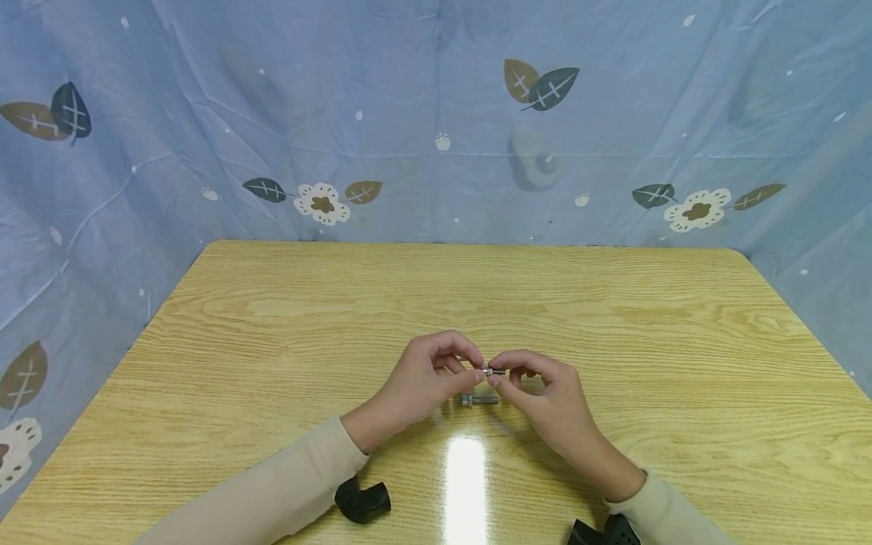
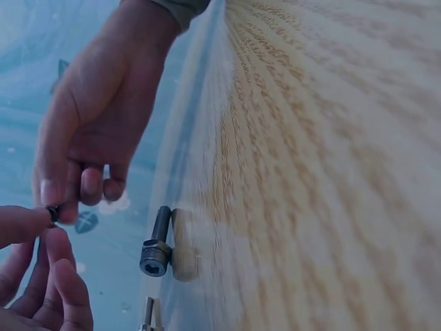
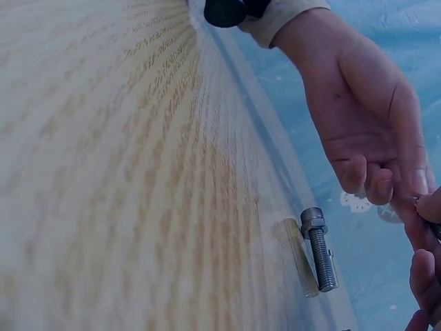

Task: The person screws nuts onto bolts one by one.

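Observation:
Above the table, my left hand [image 1: 424,378] and right hand [image 1: 560,393] meet at a small metal bolt [image 1: 498,372]. The left thumb and forefinger pinch its left end. Around its collar, which looks like a nut, the right thumb and forefinger pinch. Fingertips hide much of this bolt; in the left wrist view only a dark bit [image 2: 53,213] shows between them. Just below the hands a larger socket-head bolt [image 1: 480,400] lies on its side, a nut [image 3: 314,225] up against its head. Another thin bolt [image 2: 147,316] lies beyond it in the left wrist view, partly cut off.
The wood-grain table [image 1: 306,318] has a bright light reflection [image 1: 466,484] near its front. Black curved wrist mounts [image 1: 363,501] sit by both sleeves. A blue patterned cloth [image 1: 436,91] hangs behind the table and down both sides.

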`<state>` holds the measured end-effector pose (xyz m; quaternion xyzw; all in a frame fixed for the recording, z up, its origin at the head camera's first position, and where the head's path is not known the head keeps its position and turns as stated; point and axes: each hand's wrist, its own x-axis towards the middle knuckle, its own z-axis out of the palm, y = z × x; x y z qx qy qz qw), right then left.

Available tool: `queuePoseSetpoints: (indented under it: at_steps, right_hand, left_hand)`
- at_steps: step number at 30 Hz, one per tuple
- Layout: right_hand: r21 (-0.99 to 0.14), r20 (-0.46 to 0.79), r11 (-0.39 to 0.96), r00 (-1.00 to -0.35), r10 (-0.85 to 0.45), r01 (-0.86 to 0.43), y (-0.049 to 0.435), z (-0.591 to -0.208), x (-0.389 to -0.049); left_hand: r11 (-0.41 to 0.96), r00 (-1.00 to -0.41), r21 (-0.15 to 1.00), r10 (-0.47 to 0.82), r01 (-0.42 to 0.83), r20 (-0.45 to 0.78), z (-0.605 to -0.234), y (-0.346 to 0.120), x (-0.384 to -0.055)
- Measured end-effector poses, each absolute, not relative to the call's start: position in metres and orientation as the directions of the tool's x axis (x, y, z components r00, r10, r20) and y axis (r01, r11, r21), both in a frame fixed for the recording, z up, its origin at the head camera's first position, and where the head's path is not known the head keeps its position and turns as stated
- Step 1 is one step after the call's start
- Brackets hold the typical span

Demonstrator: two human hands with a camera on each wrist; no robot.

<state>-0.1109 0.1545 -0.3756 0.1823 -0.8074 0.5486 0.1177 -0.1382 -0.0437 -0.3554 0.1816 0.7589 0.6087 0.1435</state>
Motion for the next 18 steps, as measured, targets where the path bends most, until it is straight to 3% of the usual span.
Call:
queuePoseSetpoints:
  at_steps: [6, 18]
  right_hand:
    - [-0.845, 0.384, 0.330, -0.907, -0.172, -0.420, 0.1544, -0.3751, -0.1104]
    - [-0.827, 0.411, 0.339, -0.893, -0.182, -0.450, 0.1544, -0.3743, -0.1104]
  left_hand:
    - [0.196, -0.887, 0.971, 0.461, 0.135, 0.030, -0.3543, -0.0440, -0.1371]
    - [0.293, -0.886, 0.953, 0.460, 0.083, -0.064, -0.3549, -0.0437, -0.1354]
